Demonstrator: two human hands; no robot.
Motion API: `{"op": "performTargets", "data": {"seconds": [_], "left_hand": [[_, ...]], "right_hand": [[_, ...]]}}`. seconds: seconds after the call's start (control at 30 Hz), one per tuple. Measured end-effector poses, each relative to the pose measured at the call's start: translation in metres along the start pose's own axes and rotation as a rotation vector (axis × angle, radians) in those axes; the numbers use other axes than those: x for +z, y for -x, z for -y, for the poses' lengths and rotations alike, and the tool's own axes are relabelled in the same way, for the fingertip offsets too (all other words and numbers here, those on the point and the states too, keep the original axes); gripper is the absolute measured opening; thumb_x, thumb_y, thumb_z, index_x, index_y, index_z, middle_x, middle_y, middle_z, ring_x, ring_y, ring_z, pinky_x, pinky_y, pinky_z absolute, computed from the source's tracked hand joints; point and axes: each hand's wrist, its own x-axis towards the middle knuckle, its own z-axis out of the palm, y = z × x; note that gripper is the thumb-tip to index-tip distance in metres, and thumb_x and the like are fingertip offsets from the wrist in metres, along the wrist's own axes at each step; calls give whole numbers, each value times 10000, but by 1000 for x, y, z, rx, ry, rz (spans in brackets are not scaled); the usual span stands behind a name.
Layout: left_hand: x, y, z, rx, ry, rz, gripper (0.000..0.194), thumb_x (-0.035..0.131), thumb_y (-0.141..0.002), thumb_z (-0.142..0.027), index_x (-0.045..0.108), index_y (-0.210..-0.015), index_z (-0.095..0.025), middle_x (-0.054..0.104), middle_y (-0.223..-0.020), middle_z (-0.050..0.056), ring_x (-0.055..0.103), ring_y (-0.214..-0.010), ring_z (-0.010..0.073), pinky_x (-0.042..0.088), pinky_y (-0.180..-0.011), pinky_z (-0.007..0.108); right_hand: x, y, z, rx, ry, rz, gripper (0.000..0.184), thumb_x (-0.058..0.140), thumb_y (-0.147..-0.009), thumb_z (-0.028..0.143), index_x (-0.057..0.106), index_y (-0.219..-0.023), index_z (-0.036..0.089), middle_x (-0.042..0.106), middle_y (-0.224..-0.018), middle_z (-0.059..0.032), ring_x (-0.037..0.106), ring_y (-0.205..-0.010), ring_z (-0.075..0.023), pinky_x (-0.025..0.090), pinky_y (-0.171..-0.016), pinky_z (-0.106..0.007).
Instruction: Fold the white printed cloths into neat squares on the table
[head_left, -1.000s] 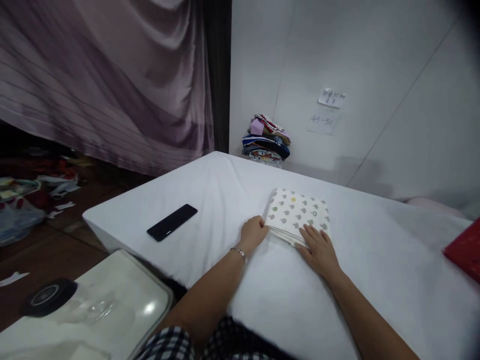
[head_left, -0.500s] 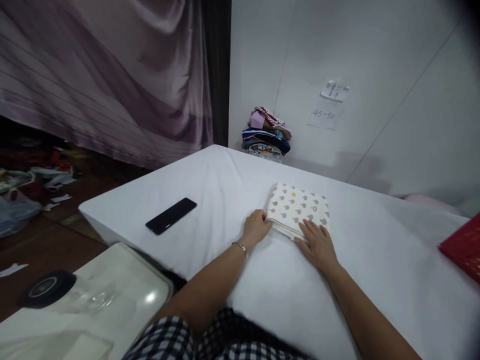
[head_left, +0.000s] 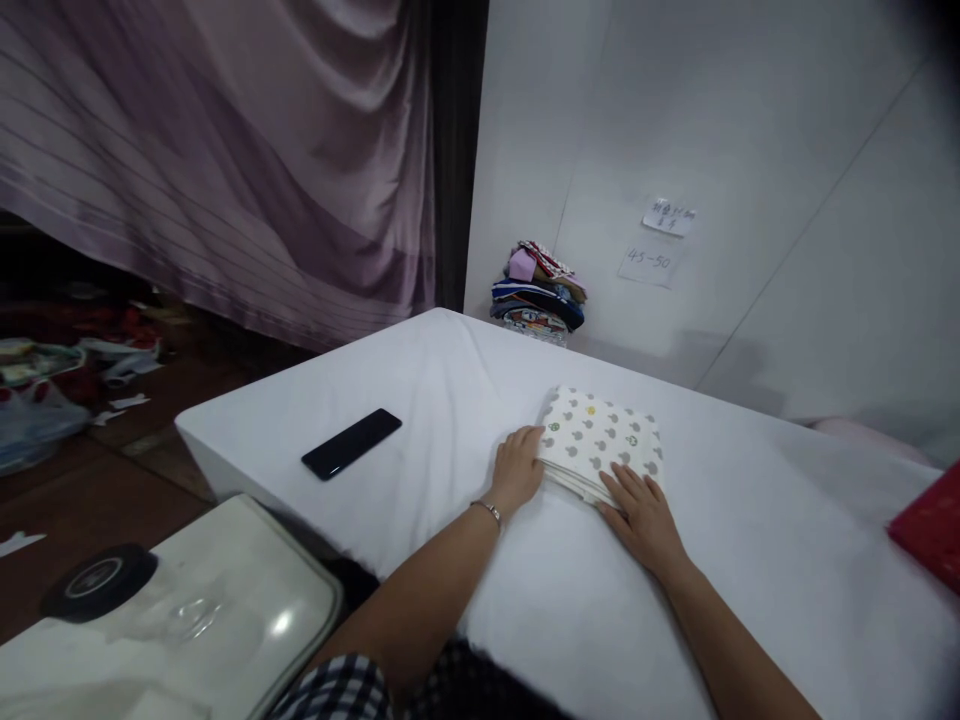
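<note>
A folded white cloth (head_left: pixel 600 435) printed with small grey shapes and a few green and yellow ones lies on the white-covered table (head_left: pixel 450 420). Its folded layers show along the near edge. My left hand (head_left: pixel 517 470), with a bracelet at the wrist, rests against the cloth's left edge, fingers stretched forward. At the near right corner, my right hand (head_left: pixel 643 520) lies with its fingers spread flat on top, the thumb by the near edge.
A black phone (head_left: pixel 352 443) lies on the table's left part. Beyond the far edge stands a stack of folded clothes (head_left: pixel 538 290) by the wall. A red item (head_left: pixel 930 530) sits at the right. A pale lidded box (head_left: pixel 247 570) is at lower left.
The view has tilted slightly, so everything sits lower in the picture. My left fingers have moved from the cloth's near left corner up along its left edge. My right hand stays on the cloth.
</note>
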Motion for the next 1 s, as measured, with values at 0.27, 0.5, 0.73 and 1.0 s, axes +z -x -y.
{"op": "performTargets", "data": {"seconds": [0.27, 0.5, 0.73, 1.0], "left_hand": [[4, 3, 4, 123, -39, 181, 425, 382, -833, -135, 556, -1191, -282, 414, -1416, 2, 428, -1226, 183, 343, -999, 388], [2, 4, 0, 150, -77, 170, 421, 393, -825, -124, 561, -1177, -283, 427, -1402, 12, 460, -1182, 201, 358, -958, 396], [2, 2, 0, 207, -125, 197, 403, 408, -814, -134, 562, -1158, -275, 429, -1396, 19, 466, -1150, 224, 372, -912, 398], [8, -1, -1, 196, -145, 232, 372, 407, -804, -149, 564, -1129, -235, 420, -1398, 52, 465, -1130, 252, 386, -893, 416]], "right_hand": [[-25, -26, -5, 108, -203, 194, 447, 356, -901, 499, 637, -1146, 251, 566, -1282, -78, 483, -1215, -265, 336, -1008, -479], [-12, -130, 2, 158, -299, 79, 473, 350, -904, 451, 588, -1212, 184, 558, -1291, -82, 485, -1214, -227, 365, -1021, -360], [51, -208, 12, 276, -57, 306, 590, 333, -910, 451, 329, -1400, 121, 268, -1490, -141, 201, -1376, -274, 204, -1071, -480], [66, -209, 8, 271, -40, 386, 615, 256, -921, 483, 280, -1423, 129, 229, -1507, -121, 179, -1382, -253, 147, -1086, -479]]}}
